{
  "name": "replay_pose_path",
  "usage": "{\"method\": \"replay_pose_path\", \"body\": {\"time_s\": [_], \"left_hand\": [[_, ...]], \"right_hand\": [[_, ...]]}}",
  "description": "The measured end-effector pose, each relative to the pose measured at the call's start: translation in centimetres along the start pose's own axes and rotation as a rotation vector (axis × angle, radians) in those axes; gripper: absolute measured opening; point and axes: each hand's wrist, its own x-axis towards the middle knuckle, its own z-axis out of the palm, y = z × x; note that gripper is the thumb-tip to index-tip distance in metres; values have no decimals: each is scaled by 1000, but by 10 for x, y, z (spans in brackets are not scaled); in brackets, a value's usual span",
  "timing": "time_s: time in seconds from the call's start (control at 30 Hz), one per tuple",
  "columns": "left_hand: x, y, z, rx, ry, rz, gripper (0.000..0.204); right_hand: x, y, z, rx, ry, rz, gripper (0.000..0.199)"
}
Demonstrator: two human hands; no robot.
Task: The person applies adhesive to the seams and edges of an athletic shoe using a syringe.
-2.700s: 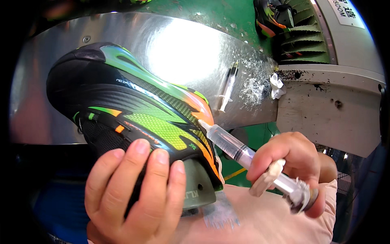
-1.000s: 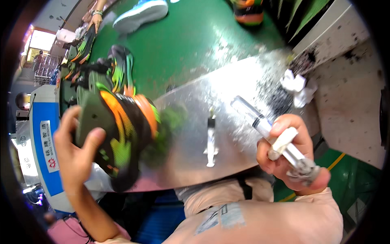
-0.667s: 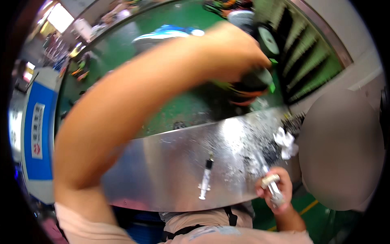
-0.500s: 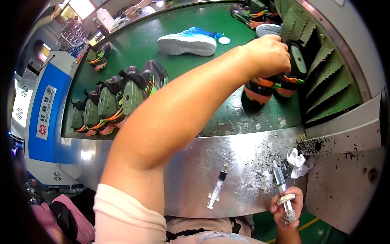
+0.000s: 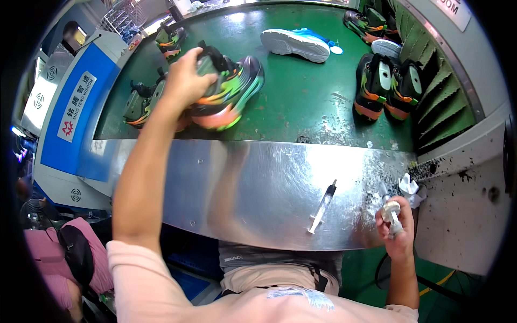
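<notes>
At the left of the green belt my left hand (image 5: 186, 83) is closed round the collar and heel of a dark sneaker (image 5: 229, 105) with green and orange sides; both are a little smeared by motion. More sneakers (image 5: 137, 105) of the same kind stand just left of it, partly covered by my hand. My right hand (image 5: 398, 231), low on the right by the metal ledge, grips a syringe (image 5: 383, 189), its plunger end toward me. On the ledge (image 5: 253, 188) lies a second syringe (image 5: 325, 204) with black stuff at its tip end, touched by neither hand.
Two matching sneakers (image 5: 372, 89) stand at the belt's right, beside green strip flaps (image 5: 449, 99). A blue-and-white shoe (image 5: 296, 46) lies on its side farther back. Crumpled white paper (image 5: 409, 185) and black crumbs lie near my right hand. A person in pink (image 5: 51, 253) is at lower left.
My left hand has swung from the sneakers at the right to those at the left and taken hold of one. My right hand keeps its syringe. The whole view has shifted.
</notes>
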Motion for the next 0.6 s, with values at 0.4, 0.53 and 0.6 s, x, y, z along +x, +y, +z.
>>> {"method": "replay_pose_path", "body": {"time_s": [0.4,0.53,0.6], "left_hand": [[-131,-35,-50,130,-336,199,74],[-181,-41,-37,67,28,661,36],[-212,-36,-36,-23,78,703,19]], "right_hand": [[4,-25,-14,-402,-17,-3,63],[-4,-45,-23,-413,64,101,70],[-2,-65,-35,-414,90,33,79]]}}
